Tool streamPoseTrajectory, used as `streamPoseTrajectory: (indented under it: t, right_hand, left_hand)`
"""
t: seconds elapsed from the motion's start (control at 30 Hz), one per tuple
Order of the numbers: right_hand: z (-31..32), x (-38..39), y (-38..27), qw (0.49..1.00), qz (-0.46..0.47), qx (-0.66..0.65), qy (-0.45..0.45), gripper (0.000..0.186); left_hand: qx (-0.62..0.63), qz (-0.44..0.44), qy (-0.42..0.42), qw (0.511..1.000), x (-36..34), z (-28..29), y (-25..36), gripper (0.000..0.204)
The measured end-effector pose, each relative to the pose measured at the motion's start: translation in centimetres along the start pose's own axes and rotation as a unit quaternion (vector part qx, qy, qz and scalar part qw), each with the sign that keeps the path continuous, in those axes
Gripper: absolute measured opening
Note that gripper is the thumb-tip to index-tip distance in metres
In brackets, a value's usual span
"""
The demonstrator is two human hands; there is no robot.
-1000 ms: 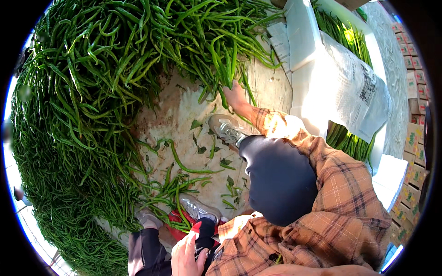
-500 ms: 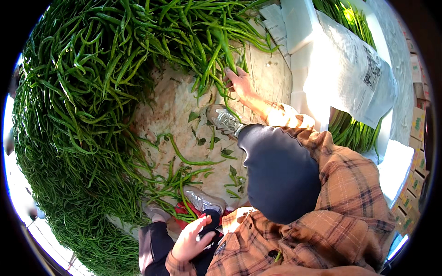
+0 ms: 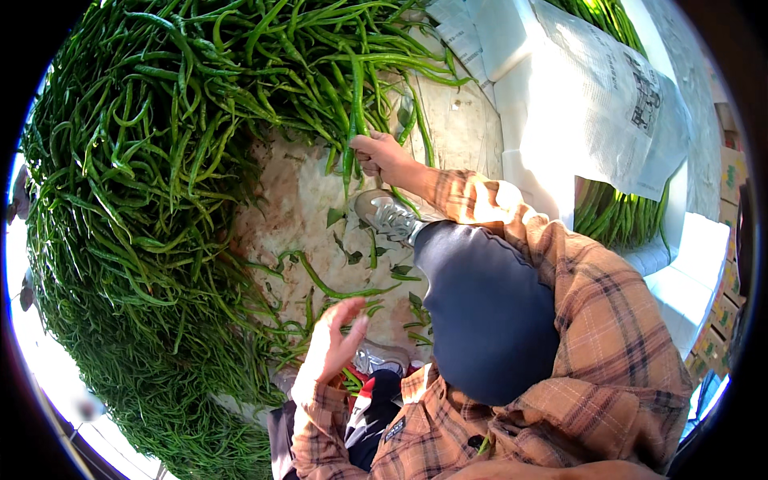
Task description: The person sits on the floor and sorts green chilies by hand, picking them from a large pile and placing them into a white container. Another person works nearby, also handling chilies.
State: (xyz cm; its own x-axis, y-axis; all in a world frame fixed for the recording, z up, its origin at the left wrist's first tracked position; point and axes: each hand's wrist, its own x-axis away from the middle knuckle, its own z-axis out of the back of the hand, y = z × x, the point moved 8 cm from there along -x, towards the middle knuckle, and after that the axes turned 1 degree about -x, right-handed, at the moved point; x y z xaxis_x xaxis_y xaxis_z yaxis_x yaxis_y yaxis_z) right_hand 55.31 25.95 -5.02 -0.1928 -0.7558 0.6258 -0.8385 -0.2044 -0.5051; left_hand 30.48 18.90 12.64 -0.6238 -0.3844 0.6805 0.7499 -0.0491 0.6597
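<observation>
A large heap of long green chili peppers [image 3: 152, 200] curves around the far and left sides. At the heap's inner edge, my right hand [image 3: 386, 156] has its fingers closed on a few green chili peppers [image 3: 357, 100] that stretch away from me. My left hand [image 3: 332, 340] is raised near my shoe, thumb and fingers apart, with nothing in it. Beyond its fingers a single curved chili pepper [image 3: 320, 282] lies on the pale ground cover. Loose leaves [image 3: 336, 216] are scattered between the two hands.
To the right stands a white foam box [image 3: 520, 96] of lined-up chili peppers [image 3: 616, 216], partly covered by a printed paper sheet [image 3: 616, 104]. My silver shoe [image 3: 384, 214] and dark-covered knee [image 3: 488, 312] are close by. Stacked cartons [image 3: 724, 312] line the far right.
My right hand has shifted left and slightly nearer, its fingers now closed on chili peppers. My left hand has risen forward from my lap toward the heap.
</observation>
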Motion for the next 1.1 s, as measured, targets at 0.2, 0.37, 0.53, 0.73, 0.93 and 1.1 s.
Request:
streamPoseTrajectory:
  t: [0.2,0.37,0.53,0.73,0.93,1.1]
  right_hand:
    - [-3.2,6.3,2.1,0.930,-0.161,-0.165,-0.287,0.028]
    - [-5.1,7.8,6.0,0.917,-0.219,-0.015,-0.334,0.019]
    - [-5.2,9.3,5.7,0.875,-0.121,0.351,-0.309,0.031]
    - [-3.9,4.8,-0.5,0.799,0.052,0.515,-0.305,0.038]
    - [4.6,-4.2,-11.8,0.747,0.220,0.590,0.212,0.060]
    - [4.6,-2.7,-10.7,0.744,0.296,0.548,0.243,0.045]
  left_hand:
    - [0.262,-0.044,0.207,0.942,-7.2,4.9,3.6,0.038]
    - [0.408,-0.052,0.096,0.906,-13.8,2.8,0.7,0.041]
    - [0.519,-0.011,0.111,0.847,-15.4,-0.5,-3.1,0.036]
    - [0.618,-0.053,0.210,0.755,-11.4,-0.8,-5.1,0.014]
    - [0.719,-0.110,0.156,0.669,-10.6,-1.8,-4.2,0.009]
    - [0.730,-0.101,0.138,0.662,-10.6,-2.4,-3.7,0.014]
